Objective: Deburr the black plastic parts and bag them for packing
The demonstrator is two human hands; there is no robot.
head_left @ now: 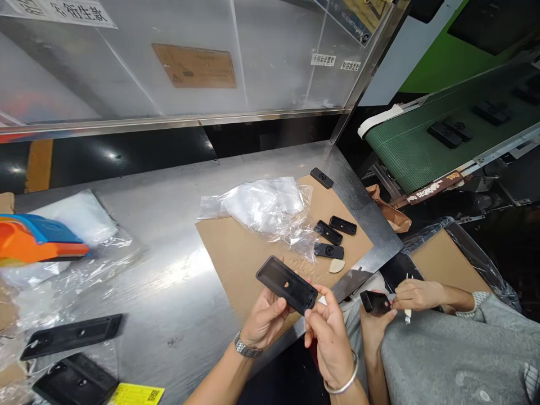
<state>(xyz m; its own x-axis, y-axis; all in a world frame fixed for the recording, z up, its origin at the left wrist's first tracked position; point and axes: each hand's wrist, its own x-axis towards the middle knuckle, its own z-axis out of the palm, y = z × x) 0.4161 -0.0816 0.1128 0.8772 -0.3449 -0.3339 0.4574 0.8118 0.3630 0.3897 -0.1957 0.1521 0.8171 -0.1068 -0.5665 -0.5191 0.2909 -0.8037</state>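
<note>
A transparent partition (274, 34) in a metal frame spans the far side of the room, with printed white labels and a brown card (202, 67) showing on it. On its near side stretches a metal table (164, 281), its brushed top scuffed and glossy with reflected light. At far right, a green conveyor belt (400, 146) carries black parts (445, 134). At near right, a co-worker in a grey garment (459, 354) handles a small black piece (374, 304).

On the right part of the table lies a brown cardboard sheet (223, 264), with a crumpled clear plastic bag (265, 205) across its far half. At the left, an orange-and-blue plastic tool (46, 239) sits among plastic wrapping; nearer are two black plastic panels (71, 337) and a yellow label (137, 394).

A long black plastic casing (278, 284) is held up over the near part of the cardboard, its hollow side showing. The left hand (265, 319), above a metal watch band, has thumb and fingers clamped on its near edge; the right hand (331, 332), above a silver bangle, pinches its right end. Smaller black casings (329, 232) and a pale wedge-shaped piece (336, 265) lie toward the sheet's right side.
</note>
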